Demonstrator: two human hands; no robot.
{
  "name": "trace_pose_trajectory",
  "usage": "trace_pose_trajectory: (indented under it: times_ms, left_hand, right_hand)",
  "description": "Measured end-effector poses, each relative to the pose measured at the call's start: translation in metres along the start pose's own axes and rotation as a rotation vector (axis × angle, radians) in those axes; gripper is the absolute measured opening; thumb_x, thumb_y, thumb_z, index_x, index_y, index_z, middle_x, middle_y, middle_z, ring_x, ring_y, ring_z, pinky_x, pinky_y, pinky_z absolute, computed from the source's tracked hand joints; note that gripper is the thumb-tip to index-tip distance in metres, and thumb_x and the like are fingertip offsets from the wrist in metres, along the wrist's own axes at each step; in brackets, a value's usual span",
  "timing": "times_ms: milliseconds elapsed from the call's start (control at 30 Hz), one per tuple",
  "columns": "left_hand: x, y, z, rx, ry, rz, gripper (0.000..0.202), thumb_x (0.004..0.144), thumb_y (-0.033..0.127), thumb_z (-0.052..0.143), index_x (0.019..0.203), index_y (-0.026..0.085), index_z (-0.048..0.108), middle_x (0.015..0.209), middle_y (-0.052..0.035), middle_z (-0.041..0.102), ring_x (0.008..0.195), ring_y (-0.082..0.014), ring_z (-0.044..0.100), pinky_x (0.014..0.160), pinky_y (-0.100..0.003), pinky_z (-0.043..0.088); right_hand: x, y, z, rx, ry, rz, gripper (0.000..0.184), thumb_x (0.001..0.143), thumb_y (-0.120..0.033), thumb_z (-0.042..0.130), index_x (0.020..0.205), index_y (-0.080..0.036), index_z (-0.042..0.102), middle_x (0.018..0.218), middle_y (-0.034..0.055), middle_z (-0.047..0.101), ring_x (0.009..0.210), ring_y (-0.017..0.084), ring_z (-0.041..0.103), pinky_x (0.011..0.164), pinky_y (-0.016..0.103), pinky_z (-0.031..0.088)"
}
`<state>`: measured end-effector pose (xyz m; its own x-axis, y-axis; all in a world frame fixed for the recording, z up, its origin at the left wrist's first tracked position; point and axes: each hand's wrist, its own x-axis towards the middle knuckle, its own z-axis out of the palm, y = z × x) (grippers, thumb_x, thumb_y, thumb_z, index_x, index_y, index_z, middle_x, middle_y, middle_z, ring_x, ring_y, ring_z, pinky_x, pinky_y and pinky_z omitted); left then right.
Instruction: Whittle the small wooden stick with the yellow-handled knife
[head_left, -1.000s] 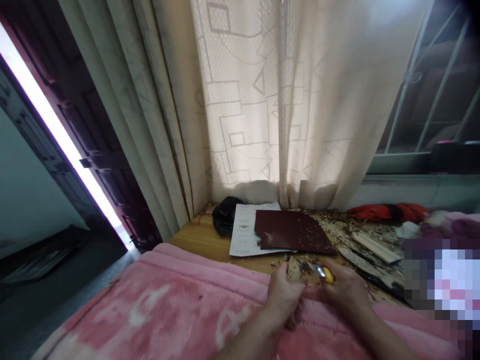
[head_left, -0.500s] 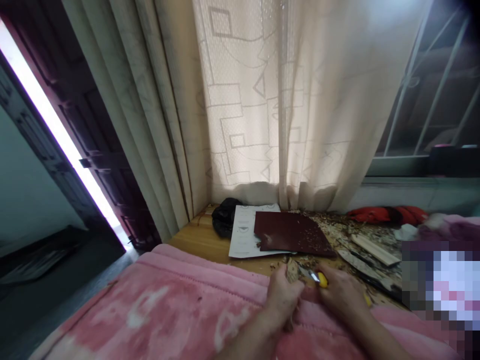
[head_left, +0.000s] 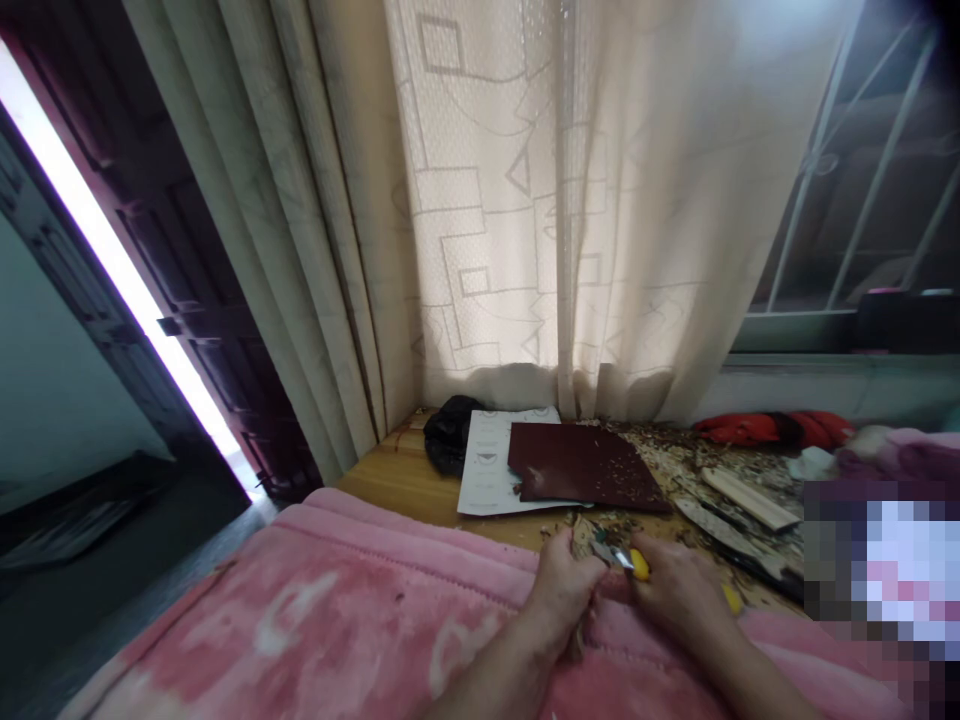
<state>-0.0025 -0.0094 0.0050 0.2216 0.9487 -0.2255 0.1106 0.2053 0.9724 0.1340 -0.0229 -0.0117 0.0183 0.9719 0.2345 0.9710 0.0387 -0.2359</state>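
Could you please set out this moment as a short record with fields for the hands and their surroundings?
Left hand: closed on a small wood piece
Right hand: closed on a yellow-handled knife, blade toward the wood piece
Under the hands: pink blanket at the edge of the table
On the table: dark red sheet partly over white paper, black bundle, wood shavings, wooden strip
Behind: curtain

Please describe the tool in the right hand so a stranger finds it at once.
Below the cream patterned curtain stands a wooden table. At its near edge, by the pink fleece blanket, the right hand holds a small knife; its yellow handle sets it apart from the pale wood strips.
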Motion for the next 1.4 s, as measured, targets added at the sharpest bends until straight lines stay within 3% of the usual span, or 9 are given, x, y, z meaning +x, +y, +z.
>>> trace_pose_trajectory:
  times_ms: [233,467,567,767,1067,1400]
  left_hand:
    - [-0.003,0.001,-0.001,-0.082,-0.086,0.014,0.024,0.060,0.024,0.047,0.082,0.014,0.049,0.043,0.0069,0.041,0.029,-0.0036,0.031,0.030,-0.015,0.026]
    - [-0.003,-0.003,-0.001,-0.193,-0.164,0.004,0.020,0.058,0.021,0.046,0.078,0.016,0.047,0.039,0.0078,0.038,0.026,-0.0043,0.028,0.026,-0.014,0.022]
    - [-0.003,-0.005,-0.001,-0.228,-0.197,-0.001,0.020,0.057,0.021,0.047,0.077,0.016,0.046,0.040,0.0077,0.038,0.027,-0.0042,0.028,0.026,-0.014,0.023]
    - [-0.004,0.000,-0.001,-0.190,-0.209,-0.024,0.019,0.057,0.021,0.048,0.075,0.017,0.044,0.038,0.0091,0.037,0.025,-0.0033,0.027,0.026,-0.013,0.021]
    - [-0.008,0.009,0.001,-0.089,-0.169,-0.072,0.020,0.058,0.021,0.051,0.077,0.017,0.045,0.036,0.0105,0.033,0.024,-0.0025,0.025,0.027,-0.014,0.020]
    - [-0.006,-0.002,0.005,-0.099,-0.183,-0.051,0.023,0.062,0.027,0.050,0.082,0.018,0.045,0.038,0.0101,0.033,0.026,-0.0027,0.027,0.027,-0.013,0.023]
  right_hand:
    - [0.000,-0.001,-0.001,0.023,0.001,0.003,0.032,0.063,-0.054,0.045,0.064,-0.022,0.052,0.063,0.0029,0.060,0.062,0.017,0.054,0.051,0.024,0.025]
    - [-0.003,-0.006,-0.005,-0.047,-0.004,0.018,0.018,0.067,-0.038,0.043,0.068,-0.022,0.051,0.068,0.0021,0.060,0.066,0.018,0.054,0.054,0.025,0.027]
    - [-0.003,-0.009,-0.006,-0.068,-0.053,0.058,0.021,0.066,-0.041,0.044,0.070,-0.021,0.051,0.071,0.0041,0.061,0.067,0.020,0.055,0.053,0.026,0.029]
    - [-0.003,-0.012,-0.009,-0.071,-0.122,0.134,0.029,0.064,-0.048,0.044,0.073,-0.022,0.052,0.070,0.0062,0.061,0.068,0.022,0.055,0.055,0.028,0.032]
    - [-0.002,-0.012,-0.007,-0.060,-0.123,0.173,0.035,0.064,-0.053,0.041,0.071,-0.021,0.053,0.071,0.0082,0.061,0.068,0.023,0.055,0.055,0.029,0.033]
    - [0.003,-0.009,-0.009,-0.045,-0.149,0.198,0.032,0.061,-0.051,0.044,0.067,-0.021,0.054,0.070,0.0078,0.061,0.067,0.023,0.055,0.053,0.028,0.032]
